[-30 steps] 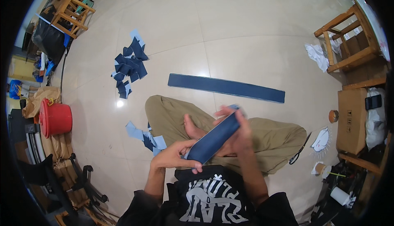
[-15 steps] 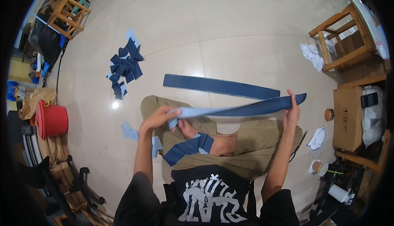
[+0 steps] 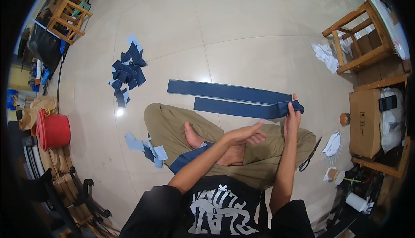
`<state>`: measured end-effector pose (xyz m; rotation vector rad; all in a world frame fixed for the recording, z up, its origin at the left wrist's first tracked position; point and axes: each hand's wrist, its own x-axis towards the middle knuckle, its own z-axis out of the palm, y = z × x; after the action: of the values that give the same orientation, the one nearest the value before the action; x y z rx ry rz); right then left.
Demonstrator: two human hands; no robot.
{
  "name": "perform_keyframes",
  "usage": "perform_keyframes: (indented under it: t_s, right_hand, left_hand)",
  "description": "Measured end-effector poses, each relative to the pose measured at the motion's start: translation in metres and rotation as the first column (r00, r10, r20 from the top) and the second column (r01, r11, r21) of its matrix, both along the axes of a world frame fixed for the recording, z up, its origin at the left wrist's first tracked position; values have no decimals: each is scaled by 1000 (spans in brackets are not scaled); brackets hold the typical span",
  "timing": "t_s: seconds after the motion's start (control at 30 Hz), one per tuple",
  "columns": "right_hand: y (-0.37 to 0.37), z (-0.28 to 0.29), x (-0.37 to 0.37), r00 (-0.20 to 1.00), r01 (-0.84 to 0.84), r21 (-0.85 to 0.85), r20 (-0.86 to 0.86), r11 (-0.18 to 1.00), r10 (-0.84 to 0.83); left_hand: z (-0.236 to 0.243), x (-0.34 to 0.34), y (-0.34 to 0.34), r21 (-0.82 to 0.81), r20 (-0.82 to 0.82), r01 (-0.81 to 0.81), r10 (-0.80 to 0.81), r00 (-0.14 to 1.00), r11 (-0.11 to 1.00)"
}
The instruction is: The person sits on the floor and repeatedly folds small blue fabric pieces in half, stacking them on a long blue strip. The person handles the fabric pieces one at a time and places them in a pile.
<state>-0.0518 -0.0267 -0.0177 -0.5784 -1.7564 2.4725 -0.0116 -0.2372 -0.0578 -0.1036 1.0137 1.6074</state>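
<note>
A dark blue fabric strip lies along the floor in front of my crossed legs. Its right end is lifted, pinched in the fingers of my right hand. My left hand hovers over my lap with fingers apart and nothing in it. Beyond the held strip, a second dark blue strip lies flat, nearly parallel to it. Part of another dark blue fabric piece shows on my lap, the rest hidden under my left forearm.
Blue scraps are heaped at the far left, and more scraps lie beside my left knee. Scissors rest by my right knee. A red bucket stands left; a cardboard box and wooden stool stand right.
My left hand has let go of the strip's left end and moved right and nearer to me. That end now lies on the floor. My right hand has moved slightly left, still gripping.
</note>
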Motion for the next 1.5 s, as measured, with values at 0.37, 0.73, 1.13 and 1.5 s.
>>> perform_keyframes:
  t_s: [0.37,0.73,1.13,1.5]
  right_hand:
    - [-3,49,32,941,321,-9,-107,947,-320]
    - [36,16,-28,989,-2,335,139,942,-47]
    - [47,-66,-61,982,-187,583,142,790,128]
    - [63,-93,-59,999,-24,587,38,809,2]
  left_hand:
    - [28,-27,-15,188,123,-950,954,275,249]
    - [65,-39,-223,-132,-659,-967,710,249,217]
    - [-54,-75,-297,-372,-928,-921,-10,373,115]
    - [-64,-70,-302,-347,-937,-932,17,348,-104]
